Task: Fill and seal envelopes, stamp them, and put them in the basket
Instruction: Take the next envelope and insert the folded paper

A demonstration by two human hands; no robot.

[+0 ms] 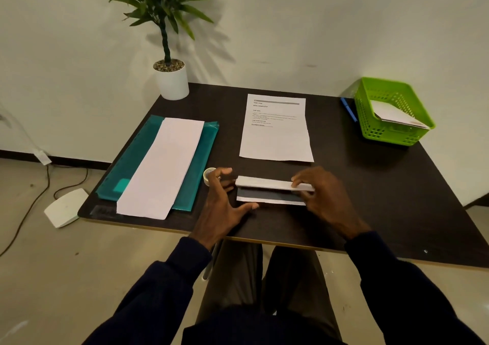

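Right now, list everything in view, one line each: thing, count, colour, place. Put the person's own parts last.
table: one, dark brown, centre
envelope: one, white with dark inside, near edge, flap open
tape roll: one, pale, beside left fingers
folder: one, teal, table's left side
paper stack: one, white, on folder
printed sheet: one, white, table's middle
basket: one, green, far right corner
envelopes in basket: white, count unclear
pen: one, blue, left of basket
potted plant: one, green in white pot, far left corner
box: one, white, on floor left
left hand: open, beside envelope
right hand: on envelope flap
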